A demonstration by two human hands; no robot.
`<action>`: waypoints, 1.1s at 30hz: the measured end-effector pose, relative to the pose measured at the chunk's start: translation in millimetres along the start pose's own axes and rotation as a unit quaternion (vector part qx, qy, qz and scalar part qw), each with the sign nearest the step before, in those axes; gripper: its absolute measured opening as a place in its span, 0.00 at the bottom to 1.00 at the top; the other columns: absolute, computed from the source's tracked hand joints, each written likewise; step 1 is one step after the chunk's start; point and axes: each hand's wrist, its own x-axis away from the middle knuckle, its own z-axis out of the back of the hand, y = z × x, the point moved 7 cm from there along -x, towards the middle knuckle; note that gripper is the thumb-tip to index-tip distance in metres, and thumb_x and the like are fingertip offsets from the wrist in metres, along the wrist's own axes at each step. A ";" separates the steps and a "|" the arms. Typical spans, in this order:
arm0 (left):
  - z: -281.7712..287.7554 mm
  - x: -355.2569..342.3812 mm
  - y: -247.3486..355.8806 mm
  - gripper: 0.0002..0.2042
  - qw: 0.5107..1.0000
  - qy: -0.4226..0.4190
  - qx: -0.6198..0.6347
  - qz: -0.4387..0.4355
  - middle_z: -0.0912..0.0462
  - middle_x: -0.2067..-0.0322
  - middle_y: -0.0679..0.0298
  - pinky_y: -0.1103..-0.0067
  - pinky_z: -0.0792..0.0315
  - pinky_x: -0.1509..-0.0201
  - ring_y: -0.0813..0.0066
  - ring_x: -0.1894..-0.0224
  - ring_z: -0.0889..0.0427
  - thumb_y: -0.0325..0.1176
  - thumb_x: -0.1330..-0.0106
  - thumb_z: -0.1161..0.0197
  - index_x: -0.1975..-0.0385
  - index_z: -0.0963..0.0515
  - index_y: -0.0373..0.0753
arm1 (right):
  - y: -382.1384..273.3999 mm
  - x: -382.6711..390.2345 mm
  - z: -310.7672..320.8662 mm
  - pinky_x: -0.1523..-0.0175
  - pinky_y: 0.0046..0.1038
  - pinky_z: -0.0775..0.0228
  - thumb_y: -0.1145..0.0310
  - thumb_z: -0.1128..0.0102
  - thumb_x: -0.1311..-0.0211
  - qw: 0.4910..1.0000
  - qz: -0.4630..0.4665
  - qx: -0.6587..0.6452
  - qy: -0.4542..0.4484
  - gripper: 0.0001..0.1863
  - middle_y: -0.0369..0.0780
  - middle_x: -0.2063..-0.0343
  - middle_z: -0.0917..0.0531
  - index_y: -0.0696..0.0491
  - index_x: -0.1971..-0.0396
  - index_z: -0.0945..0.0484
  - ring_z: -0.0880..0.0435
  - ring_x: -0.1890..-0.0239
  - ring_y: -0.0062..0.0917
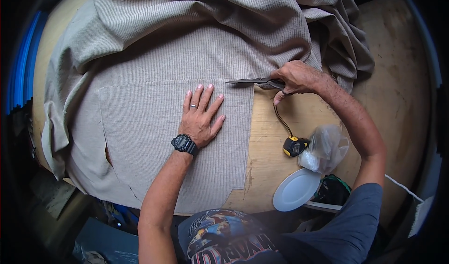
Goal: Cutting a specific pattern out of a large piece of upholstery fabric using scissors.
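Beige ribbed fabric [154,109] lies spread over the wooden table, its far part bunched in thick folds. My left hand [201,116] rests flat on the fabric with its fingers spread, a dark watch on the wrist. In my right hand [297,79] is a pair of dark scissors [252,81], its fingers wrapped round the handles. The blades point left across the cloth near its right edge, just beyond my left fingertips. A faint line runs leftward over the fabric from the blade tips. The handles are partly hidden by my fingers.
Right of the cloth, a black and yellow tape measure [294,146] lies on the wooden table [264,133]. Close to it are a clear plastic bag [329,144] and a white plate [295,190]. Blue ridged material [23,62] stands past the table's left edge.
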 end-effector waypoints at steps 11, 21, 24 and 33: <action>2.7 0.5 -0.5 0.28 1.000 0.007 0.006 -0.007 0.41 0.29 0.57 0.57 0.56 0.23 0.57 0.26 0.47 0.51 0.35 0.41 0.35 0.31 0.52 | -7.3 -2.4 -0.1 0.62 0.41 0.26 0.42 0.24 0.60 1.000 -0.015 -0.002 -0.026 0.32 0.45 0.80 0.19 0.59 0.71 0.21 0.15 0.69 0.41; 2.8 0.7 -1.5 0.27 1.000 0.006 0.015 -0.006 0.41 0.29 0.57 0.56 0.57 0.23 0.57 0.26 0.48 0.50 0.34 0.41 0.36 0.30 0.51 | -14.2 -10.2 6.2 0.62 0.40 0.24 0.39 0.25 0.62 1.000 0.002 0.011 -0.003 0.34 0.45 0.81 0.18 0.58 0.72 0.20 0.15 0.70 0.41; 3.2 0.6 -1.2 0.27 1.000 0.009 0.016 -0.008 0.41 0.29 0.57 0.57 0.57 0.23 0.57 0.26 0.48 0.50 0.34 0.41 0.36 0.29 0.51 | -23.6 -16.0 8.6 0.62 0.40 0.23 0.40 0.24 0.62 1.000 0.009 0.027 0.012 0.33 0.45 0.80 0.18 0.58 0.72 0.20 0.14 0.70 0.41; 1.9 1.5 -3.3 0.28 1.000 0.011 0.022 -0.008 0.42 0.29 0.56 0.57 0.57 0.23 0.57 0.26 0.48 0.51 0.35 0.41 0.35 0.30 0.51 | -25.5 -26.4 6.7 0.61 0.41 0.23 0.39 0.24 0.62 1.000 0.010 0.018 -0.001 0.33 0.46 0.78 0.17 0.57 0.71 0.20 0.14 0.69 0.42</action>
